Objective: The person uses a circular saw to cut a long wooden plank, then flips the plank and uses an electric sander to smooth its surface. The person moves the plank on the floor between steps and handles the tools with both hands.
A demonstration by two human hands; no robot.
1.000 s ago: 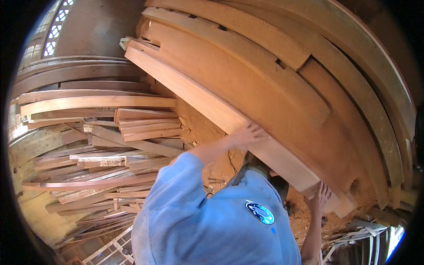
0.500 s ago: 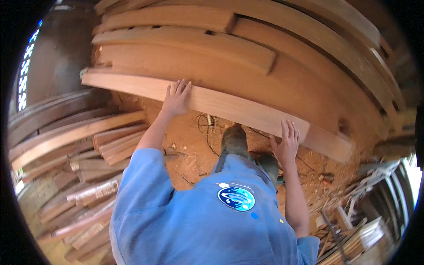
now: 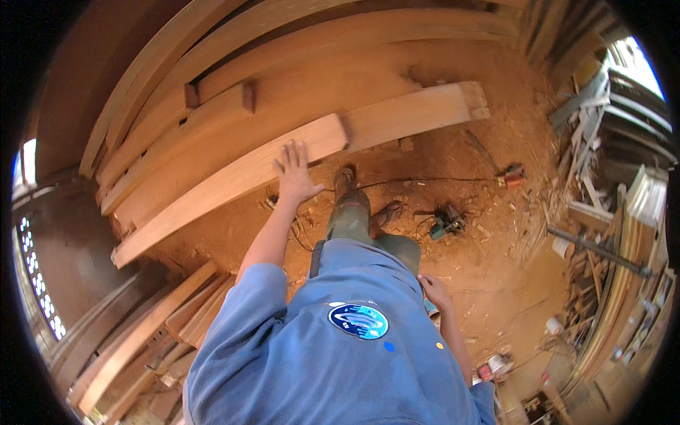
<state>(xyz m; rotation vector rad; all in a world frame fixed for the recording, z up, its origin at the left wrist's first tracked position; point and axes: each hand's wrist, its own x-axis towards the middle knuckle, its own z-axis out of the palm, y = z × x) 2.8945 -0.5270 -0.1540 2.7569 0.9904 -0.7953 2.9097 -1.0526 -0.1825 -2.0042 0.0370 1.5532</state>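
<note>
My left hand (image 3: 295, 176) lies on a pale, smooth wooden board (image 3: 219, 180), near its right end. Its fingers are spread flat over the top face and the thumb points right, gripping nothing. The board slants up from lower left to right. Its right end overlaps a browner, dust-covered plank (image 3: 414, 117). Down beside my right thigh hangs my right hand (image 3: 435, 292), away from the boards. Its fingers are partly hidden against my body, and a small bluish-white patch shows below them; I cannot make out whether the hand holds it.
Long thick beams (image 3: 297, 53) lie beyond the board. A teal power tool (image 3: 446, 223) and a red-orange object (image 3: 511, 175) sit on the sawdust-covered floor, with a dark cable (image 3: 425, 179) near my feet. Stacked timber (image 3: 134, 340) stands at left, scrap wood (image 3: 595, 198) at right.
My right hand has left the board and dropped to my side. My left hand now rests nearer the board's right end. The view has swung to the right.
</note>
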